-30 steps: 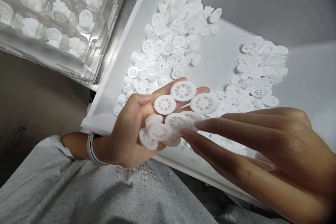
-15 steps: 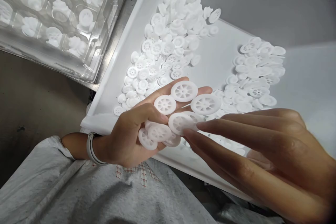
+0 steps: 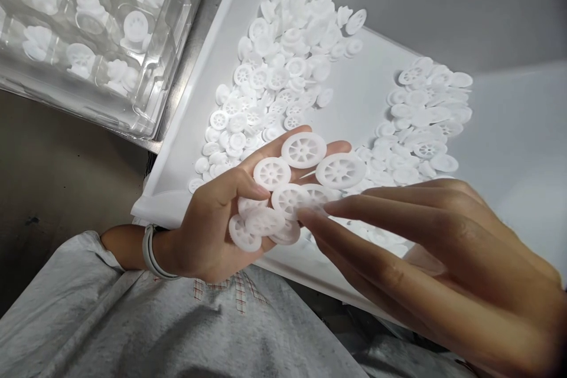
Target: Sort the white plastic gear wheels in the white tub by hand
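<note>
My left hand [image 3: 212, 224] is palm up below the middle of the view, holding several white plastic gears with spoked centres. One gear [image 3: 303, 150] and another gear [image 3: 340, 170] rest on its fingers. The thumb presses near a smaller gear [image 3: 271, 173], and more gears [image 3: 264, 222] overlap in the palm. My right hand [image 3: 425, 266] reaches in from the right, its thumb and fingertips close together at the edge of a spoked gear [image 3: 290, 199] over the left palm. Something pale shows under the right fingers, too hidden to make out.
Under my hands is a white bin [image 3: 349, 80] with a large heap of gears [image 3: 283, 65] on its left and another heap [image 3: 425, 112] on its right. A clear plastic tray [image 3: 146, 106] at upper left has white parts in its pockets.
The right fingertips have shifted slightly left, and the gear at their tips now lies further left over the palm, showing more of its spokes. The whole view has shifted slightly.
</note>
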`<state>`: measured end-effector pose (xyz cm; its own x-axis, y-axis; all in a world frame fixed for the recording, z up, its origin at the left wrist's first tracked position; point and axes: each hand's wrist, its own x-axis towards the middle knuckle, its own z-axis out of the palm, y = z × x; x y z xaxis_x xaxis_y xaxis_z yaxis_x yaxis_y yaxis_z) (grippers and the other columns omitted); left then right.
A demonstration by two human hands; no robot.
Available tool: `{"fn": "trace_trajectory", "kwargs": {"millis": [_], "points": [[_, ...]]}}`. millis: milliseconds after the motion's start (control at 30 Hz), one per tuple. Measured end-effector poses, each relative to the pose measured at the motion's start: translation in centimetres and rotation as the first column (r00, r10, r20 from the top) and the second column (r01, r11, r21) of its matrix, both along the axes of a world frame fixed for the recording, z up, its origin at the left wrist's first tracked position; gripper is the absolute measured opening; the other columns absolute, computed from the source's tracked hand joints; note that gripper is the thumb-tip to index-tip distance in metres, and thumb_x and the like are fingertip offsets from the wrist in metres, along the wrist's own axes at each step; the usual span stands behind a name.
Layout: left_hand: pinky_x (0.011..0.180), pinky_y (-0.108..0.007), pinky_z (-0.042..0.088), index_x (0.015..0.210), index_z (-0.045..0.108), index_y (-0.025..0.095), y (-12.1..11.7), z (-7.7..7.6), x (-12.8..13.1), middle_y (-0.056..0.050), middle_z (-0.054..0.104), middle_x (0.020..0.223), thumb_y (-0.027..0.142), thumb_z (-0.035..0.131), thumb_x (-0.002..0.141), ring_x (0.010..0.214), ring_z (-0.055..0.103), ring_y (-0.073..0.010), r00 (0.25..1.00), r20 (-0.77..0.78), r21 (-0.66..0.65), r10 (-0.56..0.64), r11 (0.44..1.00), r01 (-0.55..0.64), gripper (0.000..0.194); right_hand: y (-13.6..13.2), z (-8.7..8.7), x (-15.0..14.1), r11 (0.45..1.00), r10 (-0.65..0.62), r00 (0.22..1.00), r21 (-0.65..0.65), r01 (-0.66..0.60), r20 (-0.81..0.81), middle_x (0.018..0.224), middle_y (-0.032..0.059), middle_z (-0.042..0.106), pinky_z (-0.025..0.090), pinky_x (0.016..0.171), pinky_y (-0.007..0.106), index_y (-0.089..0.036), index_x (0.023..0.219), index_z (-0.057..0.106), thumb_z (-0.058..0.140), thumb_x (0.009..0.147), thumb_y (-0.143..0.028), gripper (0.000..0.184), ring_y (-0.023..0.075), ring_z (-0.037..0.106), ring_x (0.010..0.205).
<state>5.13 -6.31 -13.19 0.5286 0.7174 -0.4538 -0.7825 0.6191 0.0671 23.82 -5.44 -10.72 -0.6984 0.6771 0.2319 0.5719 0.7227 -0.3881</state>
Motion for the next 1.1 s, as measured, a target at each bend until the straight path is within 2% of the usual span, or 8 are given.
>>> {"fn": "trace_trajectory", "kwargs": {"millis": [100,233,367,533,700,800,933,1100], "points": [[0.124,-0.053,0.032,0.151,0.042,0.023,0.1,0.0,-0.1,-0.007,0.057,0.15,0.019,0.047,0.076,0.14,0.054,-0.0289,1.0,0.0,0.015,-0.009,1.0,0.009,0.076,0.1,-0.4,0.0,0.994,0.024,1.0,0.102,-0.022,-0.016,0.104,0.0026,0.066,0.046,0.064,0.04,-0.025,0.106,0.069,0.059,0.087,-0.001,0.032,0.0201,0.063,0.087],[0.117,-0.05,0.043,0.148,0.046,0.025,0.0,0.0,-0.1,-0.005,0.058,0.149,0.021,0.046,0.077,0.137,0.056,-0.0285,1.0,-0.011,0.012,-0.023,1.0,0.023,0.071,0.4,0.1,0.7,0.996,0.079,0.997,0.04,-0.079,0.011,0.11,0.0012,0.065,0.049,0.064,0.039,-0.025,0.107,0.069,0.059,0.088,-0.004,0.03,0.0193,0.064,0.093],[0.106,-0.041,0.052,0.147,0.046,0.025,0.0,-0.1,-0.2,-0.005,0.059,0.147,0.019,0.05,0.074,0.133,0.06,-0.026,1.0,-0.007,0.016,-0.026,1.0,0.026,0.073,0.5,0.8,1.2,0.991,0.118,0.993,-0.054,-0.119,-0.025,0.11,0.0016,0.065,0.05,0.067,0.038,-0.021,0.109,0.071,0.052,0.095,-0.009,0.027,0.0169,0.062,0.093],[0.092,-0.023,0.055,0.144,0.048,0.02,0.0,-0.1,-0.3,-0.004,0.069,0.132,0.011,0.051,0.067,0.116,0.069,-0.016,1.0,0.01,0.019,-0.015,1.0,0.014,0.077,0.7,0.4,1.1,0.993,0.115,0.992,0.033,-0.117,0.05,0.114,0.0067,0.067,0.051,0.07,0.039,-0.016,0.124,0.064,0.066,0.088,-0.006,0.037,0.0213,0.064,0.099],[0.104,-0.041,0.052,0.152,0.039,0.022,0.0,-0.1,-0.2,-0.007,0.068,0.132,0.012,0.044,0.07,0.125,0.065,-0.0244,0.999,0.035,0.075,-0.01,0.997,0.008,0.082,0.9,0.0,0.7,0.98,0.192,0.979,0.032,-0.194,0.075,0.113,0.0147,0.068,0.047,0.067,0.039,-0.01,0.131,0.059,0.063,0.091,-0.006,0.04,0.0237,0.064,0.097],[0.107,-0.046,0.051,0.154,0.037,0.021,0.0,-0.3,-0.1,-0.009,0.067,0.135,0.015,0.043,0.072,0.128,0.064,-0.0277,0.999,0.05,0.087,-0.014,0.996,0.01,0.082,0.5,0.1,0.1,0.987,0.098,0.995,0.128,-0.101,0.032,0.107,0.0119,0.065,0.043,0.067,0.04,-0.011,0.119,0.065,0.062,0.091,-0.004,0.029,0.0225,0.062,0.09],[0.113,-0.048,0.046,0.153,0.04,0.019,0.2,-0.2,-0.1,-0.01,0.063,0.141,0.019,0.041,0.071,0.13,0.062,-0.0283,0.999,0.036,0.036,-0.014,0.999,0.012,0.082,0.2,0.3,-0.3,0.986,0.097,0.995,0.135,-0.099,0.021,0.105,0.0087,0.063,0.044,0.068,0.04,-0.013,0.112,0.068,0.065,0.09,-0.006,0.022,0.0206,0.061,0.09],[0.125,-0.053,0.03,0.156,0.036,0.02,0.3,0.3,-0.2,-0.008,0.058,0.148,0.019,0.039,0.069,0.138,0.056,-0.0281,1.0,0.007,-0.041,-0.027,0.999,0.027,0.087,-0.1,0.8,0.2,0.997,0.079,0.994,0.003,-0.08,0.073,0.081,0.0044,0.07,0.043,0.064,0.039,-0.02,0.121,0.066,0.061,0.097,-0.013,0.025,0.0219,0.068,0.086]]}}
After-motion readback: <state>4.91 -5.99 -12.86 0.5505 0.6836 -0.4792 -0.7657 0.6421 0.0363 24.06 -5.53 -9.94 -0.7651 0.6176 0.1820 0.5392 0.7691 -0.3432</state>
